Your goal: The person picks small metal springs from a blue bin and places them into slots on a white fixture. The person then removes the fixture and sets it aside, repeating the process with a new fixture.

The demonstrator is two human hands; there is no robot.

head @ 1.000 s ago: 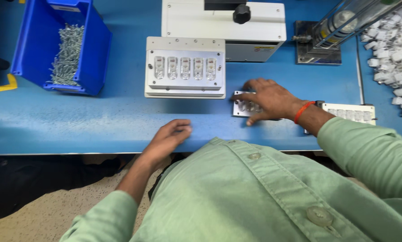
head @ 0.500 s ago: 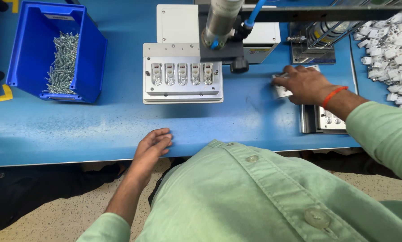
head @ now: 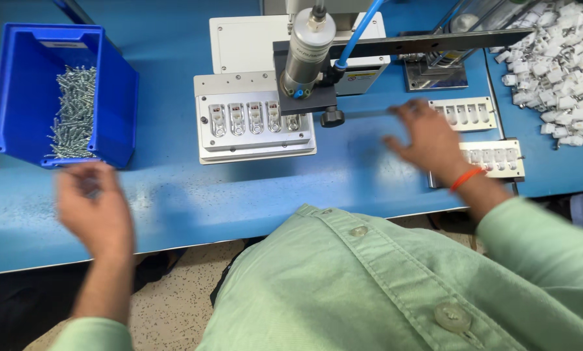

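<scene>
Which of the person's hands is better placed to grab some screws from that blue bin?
Left, probably. The left hand hovers just below the blue bin holding the screws. The right hand is far across the table, beside the white trays, with the fixture plate between.

blue bin (head: 113, 114) | blue table (head: 239, 188) | white parts (head: 557, 71) | orange wristband (head: 467, 179)

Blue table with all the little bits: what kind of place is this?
Probably a factory assembly bench: a blue bin of screws, a tray under a machine, and a heap of white parts.
</scene>
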